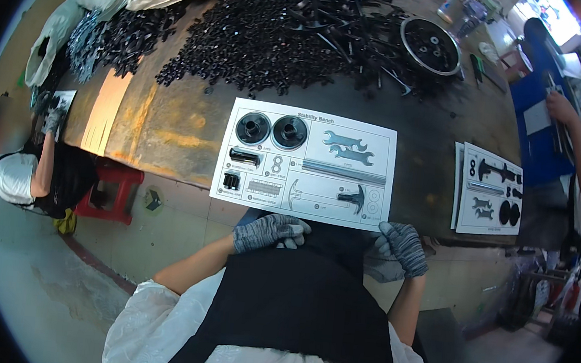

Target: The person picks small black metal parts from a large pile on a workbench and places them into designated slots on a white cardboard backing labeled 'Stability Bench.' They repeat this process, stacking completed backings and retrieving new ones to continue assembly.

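Note:
A white printed card (278, 160) lies at the table's front edge. It carries two round black parts (253, 129), two open-ended wrenches (349, 147), a silver rod (343, 172) and black bolts, beside several printed outlines; whether they are sealed down I cannot tell. Both my hands wear grey striped knit gloves. My left hand (271, 234) rests in front of my black apron, just below the card, its fingers curled together with nothing visible in them. At the card's lower right corner, my right hand (402, 249) has its fingers closed on the edge.
Heaped black hardware (247, 46) covers the table's far side, with a round metal-rimmed tray (430, 46) to its right. More cards (490, 192) lie on the right. A seated co-worker (19, 165) is at left by a red stool (111, 195); another person's arm (577, 144) shows at right.

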A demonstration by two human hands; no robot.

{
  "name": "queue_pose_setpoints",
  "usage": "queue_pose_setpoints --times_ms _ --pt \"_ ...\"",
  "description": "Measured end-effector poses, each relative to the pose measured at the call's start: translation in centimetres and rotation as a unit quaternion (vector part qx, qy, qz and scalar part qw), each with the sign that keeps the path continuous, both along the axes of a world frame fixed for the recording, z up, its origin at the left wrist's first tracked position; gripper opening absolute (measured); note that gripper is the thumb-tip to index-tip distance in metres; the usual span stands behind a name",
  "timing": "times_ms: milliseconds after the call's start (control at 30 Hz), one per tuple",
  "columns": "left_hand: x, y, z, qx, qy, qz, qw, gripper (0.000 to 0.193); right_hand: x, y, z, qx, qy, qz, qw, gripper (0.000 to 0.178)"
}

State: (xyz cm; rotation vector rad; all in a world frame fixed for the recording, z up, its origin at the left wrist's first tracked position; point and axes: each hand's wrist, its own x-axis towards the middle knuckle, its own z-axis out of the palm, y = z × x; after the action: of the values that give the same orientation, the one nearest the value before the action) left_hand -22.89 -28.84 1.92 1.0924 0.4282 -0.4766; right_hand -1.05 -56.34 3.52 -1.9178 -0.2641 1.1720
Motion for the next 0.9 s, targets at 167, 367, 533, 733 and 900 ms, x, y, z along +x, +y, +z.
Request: queue_pose_setpoints --times_ms 167,367,533,733,900 --pt "1.5 -0.5 0.2 0.093 -0.028 -0.088 0.991 0.030 2.4 0.0 2.7 -0.152 -0.136 0.019 0.979 0.037" --pt "1.7 0.3 2.2 0.219 -0.146 -0.159 0.952 0.027 10.0 11.6 2.7 0.055 -0.554 0.011 0.830 0.029" --pt "1.3 0.8 4.2 0.220 -0.137 -0.098 0.961 0.025 21.7 22.7 -2.0 -0.107 -0.670 0.071 0.731 0.027" --pt "-3.6 3.2 4.4 0.199 -0.053 0.056 0.977 0.022 23.1 25.1 -1.6 -0.281 -0.580 0.125 0.754 0.025" --pt "-4.8 4.4 4.2 0.212 -0.092 0.117 0.966 0.024 20.6 18.1 1.8 -0.069 -0.304 0.064 0.948 0.025"
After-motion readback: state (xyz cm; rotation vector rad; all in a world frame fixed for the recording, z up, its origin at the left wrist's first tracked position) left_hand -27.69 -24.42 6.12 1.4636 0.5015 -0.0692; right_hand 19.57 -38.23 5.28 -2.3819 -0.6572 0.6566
